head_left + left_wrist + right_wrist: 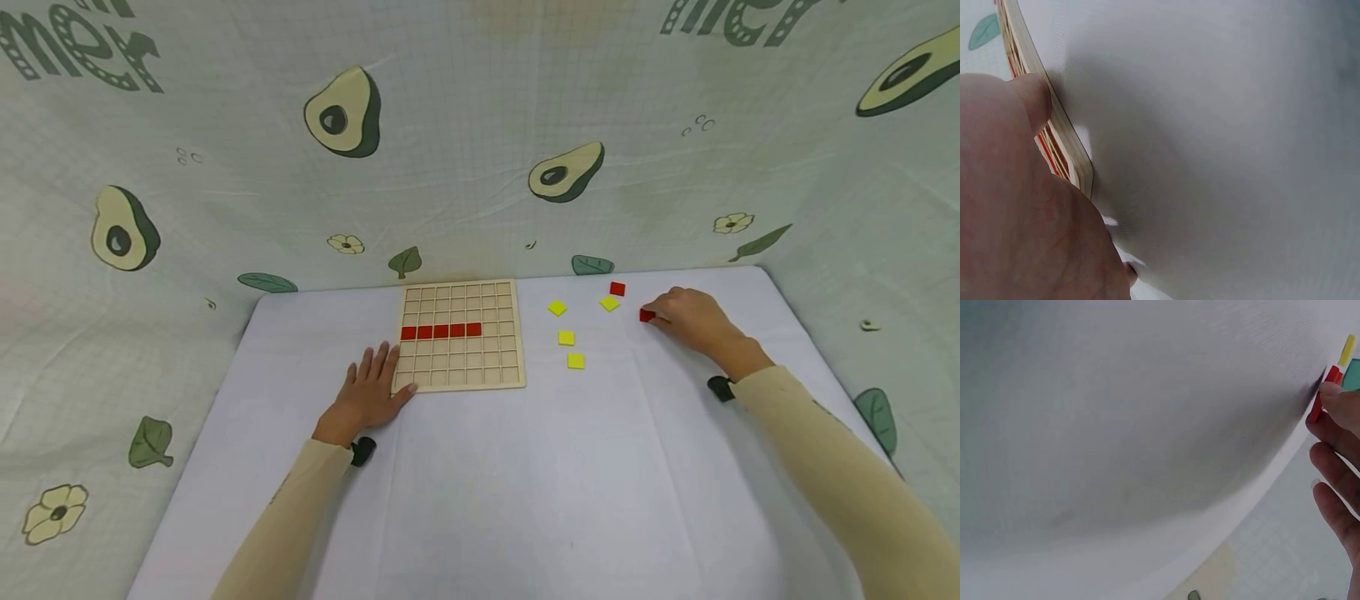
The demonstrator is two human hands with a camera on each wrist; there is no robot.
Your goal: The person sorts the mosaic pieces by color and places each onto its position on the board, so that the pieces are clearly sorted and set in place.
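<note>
A wooden grid board lies toward the back of the table, with a row of several red square tiles starting at its left edge. My left hand is spread flat at the board's lower left corner, its thumb touching the front edge. In the left wrist view that thumb rests over the board's rim. Right of the board, my right hand pinches a red square tile between thumb and fingers. The right wrist view shows this red tile held on edge near the white cloth.
Several yellow square tiles lie scattered between the board and my right hand. One loose red tile lies near the back edge, beside a yellow tile. A patterned cloth wall rises behind the white table.
</note>
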